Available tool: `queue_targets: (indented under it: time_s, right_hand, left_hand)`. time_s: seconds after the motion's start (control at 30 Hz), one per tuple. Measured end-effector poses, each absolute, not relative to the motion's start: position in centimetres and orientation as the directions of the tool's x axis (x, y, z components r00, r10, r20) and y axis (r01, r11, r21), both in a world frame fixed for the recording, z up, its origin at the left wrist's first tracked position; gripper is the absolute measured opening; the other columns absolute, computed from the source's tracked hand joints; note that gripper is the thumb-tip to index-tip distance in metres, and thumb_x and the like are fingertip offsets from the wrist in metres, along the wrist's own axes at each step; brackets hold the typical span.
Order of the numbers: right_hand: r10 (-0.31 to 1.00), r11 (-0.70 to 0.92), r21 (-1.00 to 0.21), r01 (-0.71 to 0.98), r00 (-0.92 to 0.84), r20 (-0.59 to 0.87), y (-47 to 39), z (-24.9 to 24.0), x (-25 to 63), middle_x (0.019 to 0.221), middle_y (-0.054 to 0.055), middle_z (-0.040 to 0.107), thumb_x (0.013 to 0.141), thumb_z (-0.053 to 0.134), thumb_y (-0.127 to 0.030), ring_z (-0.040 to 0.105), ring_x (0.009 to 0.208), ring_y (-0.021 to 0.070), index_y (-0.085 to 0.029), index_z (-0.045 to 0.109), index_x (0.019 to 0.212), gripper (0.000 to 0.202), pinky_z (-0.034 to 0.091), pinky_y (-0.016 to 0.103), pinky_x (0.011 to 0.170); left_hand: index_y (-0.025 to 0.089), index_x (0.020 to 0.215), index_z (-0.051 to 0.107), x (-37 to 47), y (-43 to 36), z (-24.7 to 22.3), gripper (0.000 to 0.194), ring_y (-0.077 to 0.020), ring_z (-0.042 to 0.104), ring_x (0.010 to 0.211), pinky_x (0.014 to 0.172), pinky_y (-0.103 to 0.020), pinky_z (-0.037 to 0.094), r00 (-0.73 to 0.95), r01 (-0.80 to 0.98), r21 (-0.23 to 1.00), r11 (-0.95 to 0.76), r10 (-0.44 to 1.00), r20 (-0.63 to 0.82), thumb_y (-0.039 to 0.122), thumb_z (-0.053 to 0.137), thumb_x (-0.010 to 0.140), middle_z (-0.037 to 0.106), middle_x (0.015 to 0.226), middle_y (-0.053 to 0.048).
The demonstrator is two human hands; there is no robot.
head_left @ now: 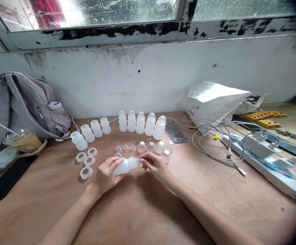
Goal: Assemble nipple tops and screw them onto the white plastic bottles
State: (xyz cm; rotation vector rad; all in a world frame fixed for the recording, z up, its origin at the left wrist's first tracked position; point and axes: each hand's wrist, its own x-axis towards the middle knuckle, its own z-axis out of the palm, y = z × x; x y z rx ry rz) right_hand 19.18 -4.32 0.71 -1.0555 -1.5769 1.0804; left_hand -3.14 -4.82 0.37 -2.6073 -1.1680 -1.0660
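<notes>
My left hand [109, 173] is wrapped round a frosted white baby bottle [124, 166], tipped on its side with its neck to the right. At the bottle's mouth, my right hand [154, 165] pinches a small clear nipple [137, 161], partly hidden by the fingers. Just beyond my hands lie several loose clear nipples [125, 147] and several clear dome caps [150, 147]. Several white collar rings [86, 172] rest to the left. Behind them several bottles without tops [87, 133] stand upright. Several capped bottles [140, 123] form a row at the back.
On the left are a grey backpack [22, 105], an iced drink cup [25, 140] and a black phone [9, 178]. To the right lie coiled cables [209, 153], a power strip [267, 166] and a white bag [214, 102]. A painted wall [112, 75] bounds the table's back.
</notes>
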Motion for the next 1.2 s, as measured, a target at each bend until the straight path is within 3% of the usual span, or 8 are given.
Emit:
queue_targets:
  time_s: [0.43, 0.73, 1.0, 1.2]
  right_hand:
    - [0.959, 0.236, -0.939, 0.251, -0.216, 0.183, -4.6, 1.4, 19.1, 0.053, -0.001, 0.054, 0.082, 0.049, -0.043, 0.051, 0.048, 0.0117, -0.018, 0.056, 0.068, 0.029, 0.039, 0.023, 0.046]
    - [0.950, 0.252, -0.916, 0.312, -0.258, 0.174, -4.5, 1.2, 18.9, 0.043, -0.004, 0.040, 0.087, 0.037, -0.048, 0.036, 0.040, 0.0084, -0.019, 0.038, 0.049, 0.048, 0.027, 0.023, 0.043]
    - [0.935, 0.281, -0.904, 0.322, -0.306, 0.181, -4.9, 2.1, 18.9, 0.055, -0.002, 0.051, 0.084, 0.044, -0.044, 0.043, 0.048, 0.0107, -0.020, 0.044, 0.063, 0.033, 0.031, 0.023, 0.046]
    - [0.929, 0.244, -0.915, 0.320, -0.347, 0.126, -5.0, 1.9, 18.8, 0.047, -0.003, 0.044, 0.088, 0.036, -0.045, 0.040, 0.043, 0.0089, -0.019, 0.041, 0.057, 0.041, 0.030, 0.022, 0.043]
  left_hand:
    - [0.025, 0.113, 0.049, -3.2, -4.9, 0.4, 0.040, -0.0194, 0.062, 0.088, 0.073, -0.028, 0.052, 0.479, 0.682, 0.169, -0.712, 0.609, 0.633, 0.034, 0.059, 0.076, 0.062, 0.098, -0.006]
    - [0.024, 0.115, 0.047, -3.1, -5.0, 0.5, 0.044, -0.0181, 0.061, 0.088, 0.074, -0.027, 0.052, 0.522, 0.634, 0.163, -0.756, 0.574, 0.631, 0.033, 0.061, 0.075, 0.062, 0.099, -0.005]
    - [0.024, 0.116, 0.047, -3.1, -5.1, 0.6, 0.043, -0.0187, 0.061, 0.089, 0.076, -0.028, 0.052, 0.519, 0.637, 0.172, -0.751, 0.583, 0.625, 0.033, 0.060, 0.075, 0.062, 0.099, -0.006]
    - [0.022, 0.115, 0.048, -2.9, -5.3, 0.9, 0.043, -0.0178, 0.061, 0.088, 0.075, -0.027, 0.052, 0.543, 0.597, 0.171, -0.784, 0.552, 0.632, 0.031, 0.060, 0.075, 0.062, 0.099, -0.006]
